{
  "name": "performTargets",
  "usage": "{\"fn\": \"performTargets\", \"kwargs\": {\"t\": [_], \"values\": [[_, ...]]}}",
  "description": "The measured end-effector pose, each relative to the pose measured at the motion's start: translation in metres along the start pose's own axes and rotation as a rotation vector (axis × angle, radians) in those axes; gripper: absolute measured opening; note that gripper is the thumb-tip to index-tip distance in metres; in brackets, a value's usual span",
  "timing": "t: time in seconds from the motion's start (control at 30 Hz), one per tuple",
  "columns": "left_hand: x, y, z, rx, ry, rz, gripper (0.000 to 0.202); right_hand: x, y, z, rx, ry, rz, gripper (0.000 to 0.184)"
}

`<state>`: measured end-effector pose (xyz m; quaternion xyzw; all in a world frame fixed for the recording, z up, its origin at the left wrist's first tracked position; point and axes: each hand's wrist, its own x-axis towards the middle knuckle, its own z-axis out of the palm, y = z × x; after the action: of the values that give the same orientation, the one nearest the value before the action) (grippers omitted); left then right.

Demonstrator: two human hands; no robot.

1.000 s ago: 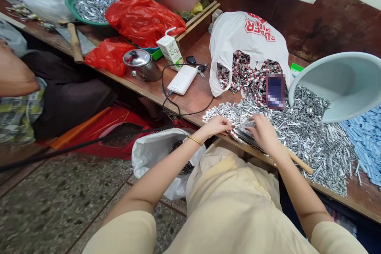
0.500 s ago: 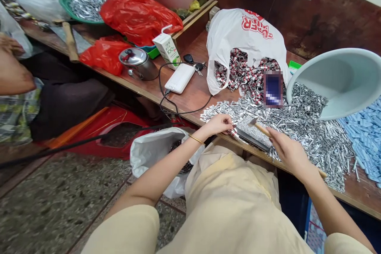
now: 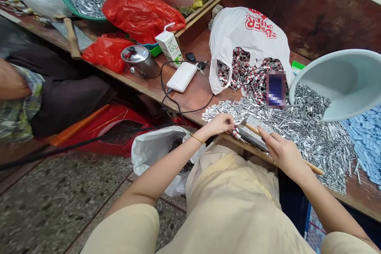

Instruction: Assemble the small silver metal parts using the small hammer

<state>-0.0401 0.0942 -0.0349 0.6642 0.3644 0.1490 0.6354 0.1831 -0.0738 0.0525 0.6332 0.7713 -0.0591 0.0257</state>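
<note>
My right hand (image 3: 282, 151) is closed around the wooden handle of a small hammer (image 3: 314, 168). The hammer's metal head points left, close beside the fingertips of my left hand (image 3: 220, 124). Those fingers are pinched together over a metal block (image 3: 253, 138) at the table's front edge; what they pinch is too small to make out. Several red-and-silver pieces (image 3: 237, 134) hang just below my left fingertips. Behind both hands spreads a heap of small silver metal parts (image 3: 309, 127).
Behind the heap is a white plastic bag (image 3: 247, 27) of red-and-silver pieces, with a tipped grey basin (image 3: 351, 83) to its right. A power bank (image 3: 182, 77), a drink carton (image 3: 169, 47) and a metal mug (image 3: 141, 61) stand left. A lined bin (image 3: 149, 147) sits below. Another person's leg (image 3: 68, 87) is at left.
The hammer's head has swung left and down towards my left fingertips as my right hand lowered. My left hand stays pinched in nearly the same place. The view has shifted slightly.
</note>
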Motion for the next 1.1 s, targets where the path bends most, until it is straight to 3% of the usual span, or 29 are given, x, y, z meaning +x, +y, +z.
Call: {"fn": "performTargets", "kwargs": {"t": [0.43, 0.5, 0.7, 0.83, 1.1], "values": [[0.001, -0.003, -0.002, 0.023, 0.018, -0.027, 0.0, 0.003, -0.011, 0.006, -0.112, -0.1, 0.014, 0.06], [-0.001, -0.001, -0.006, 0.065, 0.003, 0.001, 0.007, 0.004, -0.01, 0.006, -0.097, -0.105, 0.021, 0.058], [0.0, -0.001, -0.009, 0.244, 0.022, 0.04, 0.014, 0.002, -0.008, 0.001, -0.068, 0.001, 0.042, 0.056], [0.003, -0.004, -0.007, 0.239, 0.016, 0.033, 0.015, 0.002, -0.011, 0.003, -0.059, -0.062, 0.02, 0.057], [-0.003, 0.001, -0.008, 0.174, 0.006, 0.013, 0.014, 0.007, -0.006, 0.009, -0.01, -0.005, 0.037, 0.051]]}}
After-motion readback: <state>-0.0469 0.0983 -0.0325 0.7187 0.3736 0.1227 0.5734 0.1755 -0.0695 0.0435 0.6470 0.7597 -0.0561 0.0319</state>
